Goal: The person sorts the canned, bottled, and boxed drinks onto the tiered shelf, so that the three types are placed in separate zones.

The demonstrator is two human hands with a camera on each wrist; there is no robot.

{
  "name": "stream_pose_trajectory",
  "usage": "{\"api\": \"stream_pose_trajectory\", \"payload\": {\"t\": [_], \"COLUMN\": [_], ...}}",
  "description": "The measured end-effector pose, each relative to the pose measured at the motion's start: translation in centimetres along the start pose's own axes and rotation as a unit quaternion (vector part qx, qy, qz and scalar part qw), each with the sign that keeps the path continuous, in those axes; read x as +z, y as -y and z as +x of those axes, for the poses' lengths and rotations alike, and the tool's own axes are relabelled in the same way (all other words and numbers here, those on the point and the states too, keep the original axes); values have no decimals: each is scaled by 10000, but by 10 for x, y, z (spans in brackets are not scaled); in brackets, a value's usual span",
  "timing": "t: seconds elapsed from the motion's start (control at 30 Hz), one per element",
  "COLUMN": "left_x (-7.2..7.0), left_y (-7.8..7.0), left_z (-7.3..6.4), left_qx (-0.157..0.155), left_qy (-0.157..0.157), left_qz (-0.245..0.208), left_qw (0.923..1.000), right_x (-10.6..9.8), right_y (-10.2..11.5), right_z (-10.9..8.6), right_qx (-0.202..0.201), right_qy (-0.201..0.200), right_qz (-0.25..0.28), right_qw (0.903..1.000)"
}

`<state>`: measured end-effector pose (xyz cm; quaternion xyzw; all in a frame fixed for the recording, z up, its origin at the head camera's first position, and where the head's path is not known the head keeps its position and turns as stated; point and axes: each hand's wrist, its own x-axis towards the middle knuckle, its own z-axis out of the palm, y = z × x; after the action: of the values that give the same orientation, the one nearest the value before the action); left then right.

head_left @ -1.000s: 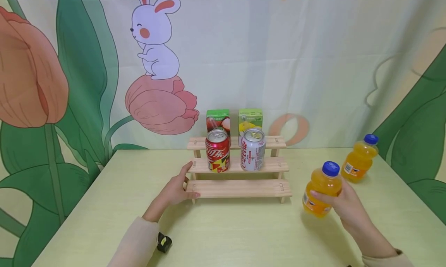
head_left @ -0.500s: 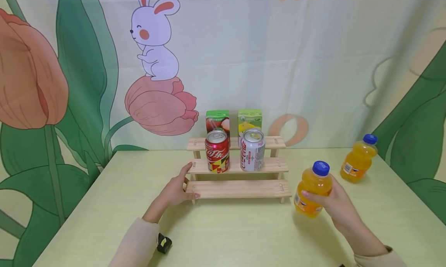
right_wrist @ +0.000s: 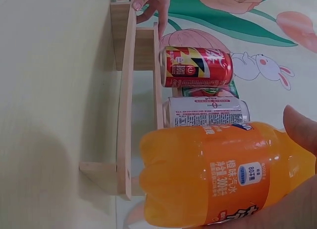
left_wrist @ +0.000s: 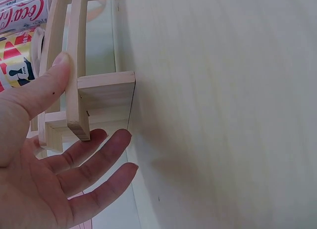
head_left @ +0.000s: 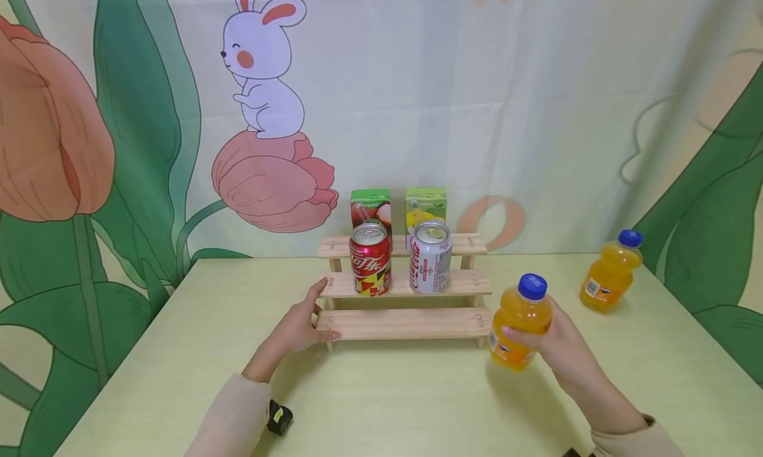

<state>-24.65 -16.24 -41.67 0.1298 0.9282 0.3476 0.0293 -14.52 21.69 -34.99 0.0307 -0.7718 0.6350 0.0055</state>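
Observation:
My right hand [head_left: 566, 344] grips a bottle of orange soda [head_left: 520, 324] with a blue cap, close to the right end of the three-step wooden shelf rack [head_left: 411, 322]. Seen from the right wrist, the orange soda bottle [right_wrist: 203, 174] overlaps the end of the rack. At the rack's left end my left hand [head_left: 301, 324] holds it, thumb on the lowest board and index finger up by the middle one. In the left wrist view, the left hand's other fingers [left_wrist: 99, 164] spread beside the board's end. A red cola can [head_left: 370, 259] and a white cola can [head_left: 430, 258] stand on the middle step.
Two juice cartons, a red-and-green one [head_left: 371, 205] and a yellow-green one [head_left: 426, 204], stand on the top step. A second orange soda bottle [head_left: 610, 271] stands at the table's back right. A small black object [head_left: 279, 417] is beside the left sleeve. A printed curtain [head_left: 387, 79] hangs behind.
My right hand has carried the orange soda bottle leftward toward the rack's right end. The left hand has kept its place on the rack.

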Motion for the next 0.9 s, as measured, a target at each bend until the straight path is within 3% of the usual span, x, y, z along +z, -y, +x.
{"api": "stream_pose_trajectory", "payload": {"t": [0.4,0.9], "left_x": [1,1], "left_y": [1,1], "left_z": [1,1], "left_qx": [-151,-71], "left_qy": [3,-27], "left_qz": [-36,-27], "left_qw": [9999,10000], "right_x": [13,24], "right_y": [4,11], "right_z": [5,12], "right_qx": [-156,-179], "right_qy": [134,250], "right_qz": [36,-7], "right_qw": [9998,9995]}}
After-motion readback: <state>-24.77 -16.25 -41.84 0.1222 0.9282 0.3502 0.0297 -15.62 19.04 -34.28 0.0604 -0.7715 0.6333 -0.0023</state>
